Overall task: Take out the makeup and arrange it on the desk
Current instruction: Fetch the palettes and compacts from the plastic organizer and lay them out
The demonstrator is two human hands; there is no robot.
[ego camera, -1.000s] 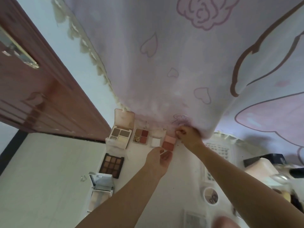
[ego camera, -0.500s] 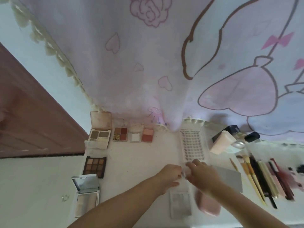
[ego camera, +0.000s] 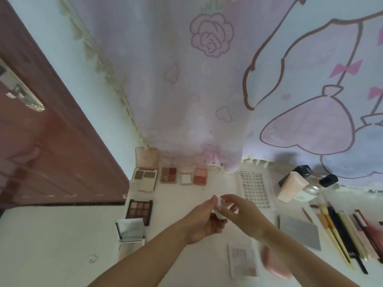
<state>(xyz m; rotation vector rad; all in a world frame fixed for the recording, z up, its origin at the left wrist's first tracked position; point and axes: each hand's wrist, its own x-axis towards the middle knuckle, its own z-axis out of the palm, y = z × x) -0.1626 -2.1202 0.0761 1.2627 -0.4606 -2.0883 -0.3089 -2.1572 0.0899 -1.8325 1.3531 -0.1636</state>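
Head view, near to far: at the near edge of the white tabletop [ego camera: 186,266] lie a clear flat packet [ego camera: 242,261] and, just right of it, a blurred pink item [ego camera: 273,264]. Above them both hands meet over the middle of the tabletop: the left hand [ego camera: 204,221] has its grip curled around a small white round container [ego camera: 220,210], and the right hand [ego camera: 241,213] pinches the same container from the right with thumb and fingertips. To the left stand an open silver mirrored compact [ego camera: 130,232] and, beyond it, a dark nine-pan eyeshadow palette [ego camera: 139,210]. To the right lie a grey flat case [ego camera: 300,232] and a row of brushes and pencils [ego camera: 344,233] laid side by side. Farther back, a lash tray [ego camera: 255,189] lies beside a pink bottle [ego camera: 291,186] and a black-capped bottle [ego camera: 328,180]. Along the far edge sits a row of four open palettes: a hinged beige compact [ego camera: 145,177], a red quad [ego camera: 169,175], a small white pan [ego camera: 186,178] and a pink blush duo [ego camera: 200,176]. Behind hangs a pink printed curtain [ego camera: 207,90]; a brown door [ego camera: 51,152] stands at left
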